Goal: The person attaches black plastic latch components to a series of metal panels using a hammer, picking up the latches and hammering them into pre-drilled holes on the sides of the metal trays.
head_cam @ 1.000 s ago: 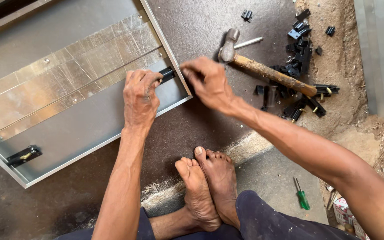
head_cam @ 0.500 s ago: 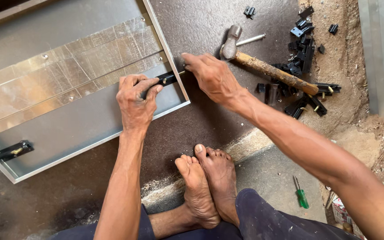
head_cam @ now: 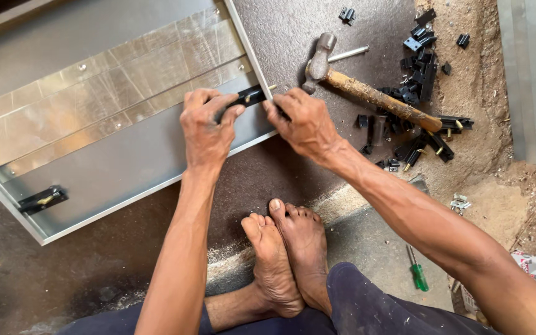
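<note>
Fingers of my left hand point(head_cam: 207, 127) are curled shut around a black bracket point(head_cam: 247, 97) at the corner of the grey metal panel point(head_cam: 125, 167), pinching it against the panel's raised edge. My right hand point(head_cam: 305, 124) comes in from three o'clock, fingertips nipped together on the same corner from outside the edge; whether they grip a screw or only the rim I cannot tell.

One matching black bracket point(head_cam: 43, 200) already sits fixed at the panel's eight-o'clock corner, so that end looks done. This corner seems only part seated, I judge, with the fastening left to finish.

Both forearms reach forward from six o'clock, wrists bent down, my bare feet point(head_cam: 283, 254) between them. At one o'clock of my right hand lies the hammer point(head_cam: 367, 90), untouched, beside a heap of spare black clips point(head_cam: 420, 49). A green screwdriver point(head_cam: 417, 273) lies at five o'clock.
</note>
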